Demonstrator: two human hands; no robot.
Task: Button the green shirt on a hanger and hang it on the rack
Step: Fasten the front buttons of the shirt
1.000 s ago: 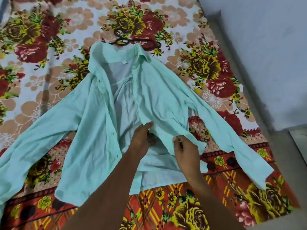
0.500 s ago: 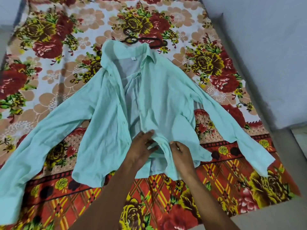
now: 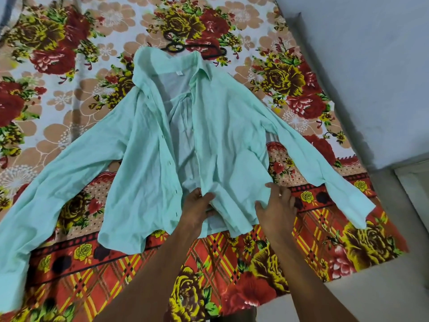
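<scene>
A pale mint-green long-sleeved cotton shirt (image 3: 144,182) lay spread face up and unbuttoned on a floral bedsheet of red, yellow and tan roses (image 3: 58,54), its sleeves thrown out to either side and its collar pointing away from the person. A black plastic hanger (image 3: 176,46) lay on the sheet just beyond the collar, its lower part hidden under the cloth, so whether it sat inside the shoulders could not be told.

Both bare forearms reached in from the lower edge toward the hem. The left hand (image 3: 197,210) was at the bottom of the front opening, fingers curled and thumb pressed onto the inner edge of the right-hand front panel, pinching that fabric. The right hand (image 3: 276,205) rested on the outer lower part of the same panel, palm down, fingers spread and nearly straight, thumb tucked against the cloth; it pressed on the shirt rather than clasping it. The panel was bunched in folds between the two hands. A row of small buttons ran down the edge of the other front panel. A grey wall (image 3: 359,66) bordered the bed on the right.
</scene>
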